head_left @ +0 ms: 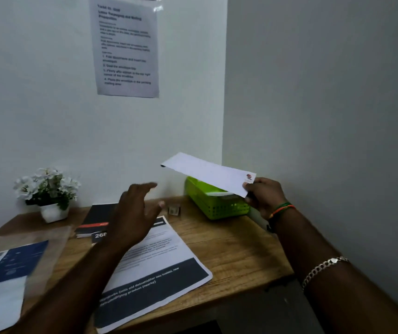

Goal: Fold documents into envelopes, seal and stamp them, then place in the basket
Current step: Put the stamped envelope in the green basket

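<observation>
Right hand point(264, 195) pinches the envelope point(207, 173) above the basket point(217, 207); left hand point(132, 213) hovers, fingers spread

Wooden tabletop point(236, 249) in a wall corner, green basket point(217, 204) at its back right, white potted plant point(48, 191) back left, black booklet point(99, 219) beside it, printed sheet point(154, 273) in the middle, blue-and-white papers point(2, 271) at left, small stamp point(174, 210) near the basket.

Under your left grip point(130, 213), a dark card point(99, 235) shows "268"; the printed sheet point(154, 268) beneath reads "product (nearby)". The wall notice point(125, 47) is blurred.
</observation>
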Demonstrator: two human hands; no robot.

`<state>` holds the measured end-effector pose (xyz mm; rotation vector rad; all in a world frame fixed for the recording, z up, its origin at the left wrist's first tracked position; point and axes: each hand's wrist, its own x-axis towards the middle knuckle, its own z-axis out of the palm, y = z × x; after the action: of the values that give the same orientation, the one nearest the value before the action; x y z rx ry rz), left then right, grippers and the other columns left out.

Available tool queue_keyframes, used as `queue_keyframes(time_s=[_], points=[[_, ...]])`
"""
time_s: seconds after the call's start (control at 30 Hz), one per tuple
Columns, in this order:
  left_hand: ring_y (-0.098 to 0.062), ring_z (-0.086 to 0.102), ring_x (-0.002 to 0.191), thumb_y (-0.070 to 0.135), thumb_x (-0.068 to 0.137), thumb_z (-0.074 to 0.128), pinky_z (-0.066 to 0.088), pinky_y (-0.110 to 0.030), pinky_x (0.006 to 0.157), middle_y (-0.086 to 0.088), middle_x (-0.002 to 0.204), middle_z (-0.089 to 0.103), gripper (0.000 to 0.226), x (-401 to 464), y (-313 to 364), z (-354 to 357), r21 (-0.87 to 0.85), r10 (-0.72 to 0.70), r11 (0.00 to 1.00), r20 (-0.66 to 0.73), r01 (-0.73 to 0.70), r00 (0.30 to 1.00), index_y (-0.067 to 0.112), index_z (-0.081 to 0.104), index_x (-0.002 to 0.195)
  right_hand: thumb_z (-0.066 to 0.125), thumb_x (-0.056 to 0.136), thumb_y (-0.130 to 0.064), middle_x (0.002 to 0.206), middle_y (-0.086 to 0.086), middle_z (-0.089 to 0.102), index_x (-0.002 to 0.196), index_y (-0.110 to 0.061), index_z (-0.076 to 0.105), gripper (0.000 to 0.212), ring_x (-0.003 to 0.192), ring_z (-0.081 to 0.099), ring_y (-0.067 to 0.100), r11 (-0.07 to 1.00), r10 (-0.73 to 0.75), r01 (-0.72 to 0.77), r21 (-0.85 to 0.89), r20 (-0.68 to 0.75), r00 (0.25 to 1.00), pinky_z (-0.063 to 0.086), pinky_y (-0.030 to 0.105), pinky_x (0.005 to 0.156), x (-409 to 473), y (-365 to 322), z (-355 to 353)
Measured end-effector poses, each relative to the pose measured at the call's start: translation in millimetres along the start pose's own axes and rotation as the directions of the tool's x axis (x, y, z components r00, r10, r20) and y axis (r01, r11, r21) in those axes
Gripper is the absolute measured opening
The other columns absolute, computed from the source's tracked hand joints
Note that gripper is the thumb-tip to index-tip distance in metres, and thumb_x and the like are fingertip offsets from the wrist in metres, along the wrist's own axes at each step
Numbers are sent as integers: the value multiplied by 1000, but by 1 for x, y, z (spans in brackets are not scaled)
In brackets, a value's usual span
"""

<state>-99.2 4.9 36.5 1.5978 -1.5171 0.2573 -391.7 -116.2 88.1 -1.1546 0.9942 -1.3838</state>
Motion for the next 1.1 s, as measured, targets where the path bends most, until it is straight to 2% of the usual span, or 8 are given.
queue_keyframes(time_s=[0.13, 0.27, 0.37, 0.5, 0.63, 0.9, 0.97, 1.1], points=[[-16, 60, 117, 66, 88, 59, 48, -42, 102, 7, 125, 63, 51, -15, -29, -6, 81, -168, 985, 277, 151, 946, 30, 62, 125, 56, 89, 13, 94, 15, 63, 87, -3, 61, 17, 87, 65, 29, 968, 98, -61, 244, -142, 985, 60, 43, 83, 20, 6, -9], [-7, 57, 116, 79, 75, 49, 47, -32, 100, 16, 125, 58, 63, -30, -56, -16, 153, -187, 979, 430, 133, 883, 41, 56, 124, 58, 84, 6, 81, 12, 66, 78, -4, 62, 13, 70, 66, 23, 974, 103, -47, 221, -251, 963, 60, 35, 53, 29, 15, -6], [-1, 56, 115, 85, 70, 50, 46, -27, 97, 23, 121, 57, 59, -44, -72, -15, 168, -181, 979, 438, 118, 881, 47, 55, 115, 60, 78, 0, 81, 11, 69, 64, -14, 59, 20, 78, 71, 31, 990, 67, -20, 139, -345, 936, 63, 50, 70, 30, 21, 1], [4, 51, 121, 84, 72, 52, 43, -27, 103, 27, 129, 54, 51, -56, -82, -10, 128, -168, 984, 431, 125, 887, 51, 55, 112, 60, 77, 0, 65, 4, 64, 63, -9, 59, 16, 55, 65, 17, 964, 76, 37, 264, -405, 911, 54, 29, 43, 25, 22, 13], [1, 53, 120, 77, 76, 58, 45, -30, 104, 23, 130, 54, 49, -55, -83, -7, 109, -164, 985, 416, 131, 894, 47, 58, 115, 58, 84, 3, 72, 15, 63, 76, -2, 60, 10, 57, 64, 24, 944, 159, -57, 326, -298, 941, 55, 33, 44, 26, 27, 18], [0, 55, 118, 65, 85, 66, 45, -30, 101, 24, 126, 54, 35, -57, -80, -8, 81, -141, 990, 404, 119, 904, 51, 55, 115, 92, 67, -29, 76, 16, 71, 71, -9, 68, 31, 49, 62, 26, 984, 129, -161, -79, -308, 942, 59, 38, 51, 41, 51, 13], [2, 55, 116, 64, 85, 67, 45, -28, 99, 26, 125, 55, 32, -58, -81, -8, 78, -147, 989, 394, 126, 907, 53, 53, 112, 92, 65, -42, 67, 15, 70, 68, -10, 68, 40, 54, 65, 27, 966, 89, -159, -204, -313, 945, 63, 48, 68, 44, 55, 13], [6, 53, 115, 69, 82, 64, 44, -25, 95, 29, 126, 53, 37, -59, -84, -7, 77, -151, 988, 385, 131, 910, 52, 57, 113, 87, 64, -57, 80, 17, 76, 77, -6, 75, 54, 78, 75, 32, 937, 3, -107, -331, -300, 954, 59, 39, 75, 50, 59, 18]])
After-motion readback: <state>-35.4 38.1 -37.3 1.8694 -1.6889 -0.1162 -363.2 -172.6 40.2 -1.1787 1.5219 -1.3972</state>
